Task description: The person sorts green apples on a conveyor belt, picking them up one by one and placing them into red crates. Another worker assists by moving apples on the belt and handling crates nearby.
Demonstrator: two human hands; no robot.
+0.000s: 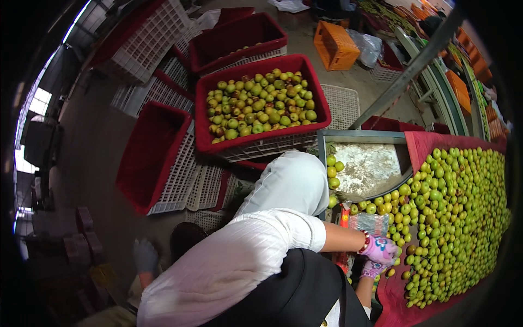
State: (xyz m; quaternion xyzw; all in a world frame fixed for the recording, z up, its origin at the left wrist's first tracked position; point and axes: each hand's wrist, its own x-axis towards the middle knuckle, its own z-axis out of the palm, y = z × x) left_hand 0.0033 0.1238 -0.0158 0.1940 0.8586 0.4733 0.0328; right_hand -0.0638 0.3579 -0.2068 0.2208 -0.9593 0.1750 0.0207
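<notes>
My left hand (381, 248), in a pink patterned glove with a red bead bracelet at the wrist, bends over the near edge of a sorting table. Small green fruits (397, 260), probably jujubes, are at its curled fingertips; whether it grips one is unclear. Just below it is my right hand (372, 269), in a matching glove, with its fingers mostly hidden behind the left. Loose fruits lie around both hands on the red cloth (394, 286). Beyond them spreads a thick layer of green fruits (457, 212).
A metal tray (367, 165) adjoins the table, with a slanting metal post (408, 67) behind it. A red-lined crate (202, 145) of fruits stands left of it, beside another red-lined crate (151, 155). An orange crate (337, 47) sits farther back. Another person's gloved hand (145, 255) shows lower left.
</notes>
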